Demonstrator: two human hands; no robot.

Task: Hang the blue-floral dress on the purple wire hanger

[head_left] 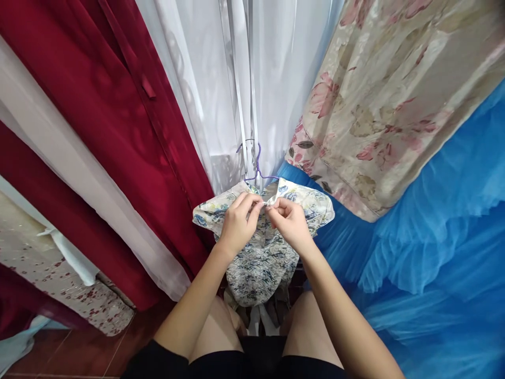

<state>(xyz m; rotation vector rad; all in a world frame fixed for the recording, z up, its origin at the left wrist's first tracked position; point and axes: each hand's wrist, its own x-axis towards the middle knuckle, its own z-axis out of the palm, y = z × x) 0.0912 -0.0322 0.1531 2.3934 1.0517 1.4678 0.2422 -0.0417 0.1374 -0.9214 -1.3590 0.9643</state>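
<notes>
A small white garment with a blue and yellow floral print (pixel 260 268) hangs in front of me on a purple wire hanger (pixel 258 169). Its short sleeves spread out to both sides. At the neckline, my left hand (pixel 241 218) pinches the left edge of the front opening between thumb and fingers. My right hand (pixel 290 218) pinches the other edge close beside it. The fingertips of both hands nearly meet at the collar. Whatever small fastening may lie between them is too small to make out.
White cloth (pixel 272 79) hangs behind the hanger. Dark red fabric (pixel 118 105) drapes on the left. A beige floral cloth (pixel 379 121) hangs at the right above blue tulle (pixel 426 273). Reddish floor tiles (pixel 98 347) show at the lower left.
</notes>
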